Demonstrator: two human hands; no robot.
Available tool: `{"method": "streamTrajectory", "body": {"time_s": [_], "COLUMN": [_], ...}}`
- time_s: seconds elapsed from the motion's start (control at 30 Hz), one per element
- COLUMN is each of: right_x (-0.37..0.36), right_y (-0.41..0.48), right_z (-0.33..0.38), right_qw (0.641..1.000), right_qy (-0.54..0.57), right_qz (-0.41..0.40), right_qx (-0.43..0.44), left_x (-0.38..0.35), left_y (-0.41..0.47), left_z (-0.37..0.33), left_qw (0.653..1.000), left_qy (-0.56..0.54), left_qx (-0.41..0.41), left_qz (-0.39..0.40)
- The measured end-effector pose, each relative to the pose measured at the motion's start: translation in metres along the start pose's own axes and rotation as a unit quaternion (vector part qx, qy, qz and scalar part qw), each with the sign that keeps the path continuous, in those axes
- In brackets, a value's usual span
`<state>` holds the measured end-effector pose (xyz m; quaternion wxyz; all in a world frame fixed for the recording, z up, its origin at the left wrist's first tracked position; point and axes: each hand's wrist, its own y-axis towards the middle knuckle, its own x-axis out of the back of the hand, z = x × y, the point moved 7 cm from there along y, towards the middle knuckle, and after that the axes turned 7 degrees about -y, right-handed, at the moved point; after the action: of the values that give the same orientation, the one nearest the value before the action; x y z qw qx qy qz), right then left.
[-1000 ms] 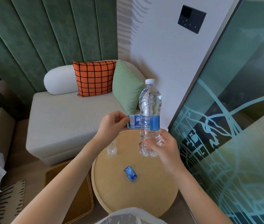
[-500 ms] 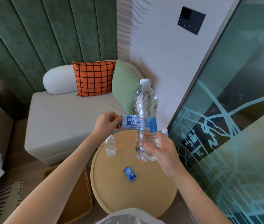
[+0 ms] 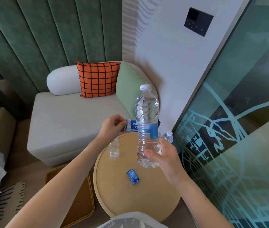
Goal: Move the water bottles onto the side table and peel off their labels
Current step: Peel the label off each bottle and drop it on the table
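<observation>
A clear water bottle (image 3: 147, 112) with a white cap is upright above the round side table (image 3: 117, 195). My right hand (image 3: 163, 157) grips its lower part. My left hand (image 3: 112, 125) pinches the loose end of its blue label (image 3: 132, 126), which stretches left while its other end still clings to the bottle's right side. On the table stand a bare bottle (image 3: 114, 148) at the far left and another bottle (image 3: 168, 137) at the far right, partly behind my hand. A crumpled blue label (image 3: 133, 176) lies mid-table.
A light sofa (image 3: 64, 120) with orange and green cushions stands behind the table. A patterned glass partition (image 3: 229, 145) runs along the right. A wicker mat (image 3: 74, 195) lies on the floor to the left of the table.
My left hand has pulled the label end further left, so more of it hangs free. The bottle has shifted slightly left and tilted in my right hand.
</observation>
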<state>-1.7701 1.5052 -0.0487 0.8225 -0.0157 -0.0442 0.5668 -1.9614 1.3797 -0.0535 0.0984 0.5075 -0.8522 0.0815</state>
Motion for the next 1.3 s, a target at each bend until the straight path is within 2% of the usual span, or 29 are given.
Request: {"method": "streamTrajectory", "body": {"time_s": [0.13,0.43,0.8,1.03,1.3], "right_x": [0.004,0.004,-0.014,-0.023,-0.01], "right_y": [0.003,0.001,-0.008,-0.011,-0.009], "right_z": [-0.011,-0.012,-0.004,0.001,0.0], "right_qw": [0.997,0.996,0.998,0.998,1.0], "right_qy": [0.055,0.068,0.044,0.029,0.021], "right_qz": [-0.031,-0.032,0.029,0.055,0.019], "right_qx": [-0.039,-0.048,-0.028,-0.013,0.0], "left_x": [0.004,0.003,-0.001,-0.014,-0.01], "left_y": [-0.001,-0.004,0.005,0.007,-0.008], "left_z": [-0.001,0.015,0.01,0.001,0.015], "left_qw": [1.0,0.997,0.997,0.997,0.997], "left_qy": [-0.005,-0.06,-0.037,0.04,-0.061], "left_qx": [-0.005,0.044,0.039,0.045,0.042], "left_qz": [-0.001,0.003,-0.047,-0.042,-0.029]}}
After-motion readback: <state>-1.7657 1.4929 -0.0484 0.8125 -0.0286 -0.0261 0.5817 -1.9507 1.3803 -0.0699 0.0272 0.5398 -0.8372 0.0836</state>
